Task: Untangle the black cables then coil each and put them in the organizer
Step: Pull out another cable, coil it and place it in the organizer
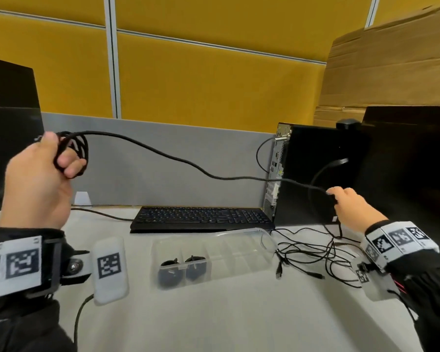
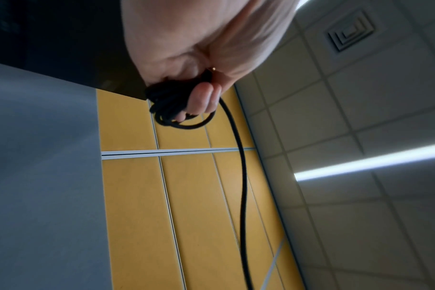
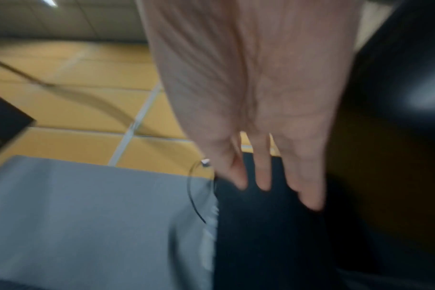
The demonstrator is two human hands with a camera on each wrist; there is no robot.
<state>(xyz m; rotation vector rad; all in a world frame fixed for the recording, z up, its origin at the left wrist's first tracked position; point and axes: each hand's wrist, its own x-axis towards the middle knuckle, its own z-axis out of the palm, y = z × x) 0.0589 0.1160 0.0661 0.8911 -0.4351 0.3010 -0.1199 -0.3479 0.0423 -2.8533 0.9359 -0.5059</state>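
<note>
The black cable (image 1: 188, 163) we are coiling hangs in the air above the far half of the tabletop (image 1: 239, 313), sagging between our two hands. At one end its finished loops (image 1: 74, 153) are bunched in our left hand (image 1: 38, 181), whose fingers curl tight round them. At the other, our right hand (image 1: 351, 207) guides the free run; the head view suggests a light pinch, but the wrist view is blurred with the fingers looking straight, so we cannot tell whether it grips.

To do this step well, we judge that we should feed the slack toward the left hand in even turns, matching the loop size already made and letting the cable twist freely.

The organizer (image 1: 239, 260) sits mid-tabletop with two coils (image 1: 181, 269) in its left compartments. The remaining tangle (image 1: 313, 252) lies to its right, near the computer tower (image 1: 315, 174); the keyboard (image 1: 201, 219) lies behind the organizer.
</note>
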